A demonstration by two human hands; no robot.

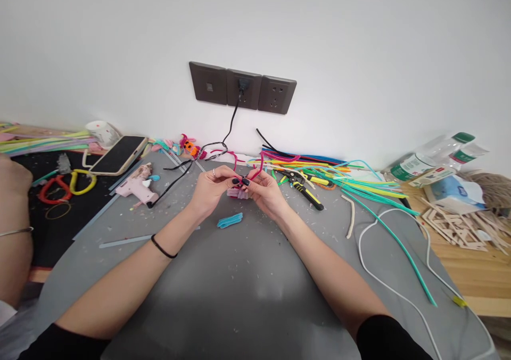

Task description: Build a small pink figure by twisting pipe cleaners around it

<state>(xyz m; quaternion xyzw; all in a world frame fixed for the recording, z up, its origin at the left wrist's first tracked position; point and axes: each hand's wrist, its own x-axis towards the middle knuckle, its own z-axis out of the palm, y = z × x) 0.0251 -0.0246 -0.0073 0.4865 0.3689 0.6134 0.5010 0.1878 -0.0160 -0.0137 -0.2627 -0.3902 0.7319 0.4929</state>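
Note:
My left hand (215, 188) and my right hand (261, 189) meet above the grey mat, their fingertips nearly touching. Both pinch a dark pink pipe cleaner (261, 164), whose bent ends stick up from between the fingers. The part of it at my fingertips is mostly covered. Just below the fingers shows a bundle of short pale pink and purple pieces (238, 194); I cannot tell whether it touches my hands. Nearer to me, a small bundle of short blue pieces (230, 220) lies on the grey mat (239, 275).
On the left are a pink glue gun (138, 187), a phone (117, 155) and another person's arm (14, 232). To the right lie yellow-black pliers (305, 194), many pipe cleaners (363, 187), a white cable (383, 280), bottles (415, 165) and wooden sticks (451, 224). A wall socket (243, 88) is behind.

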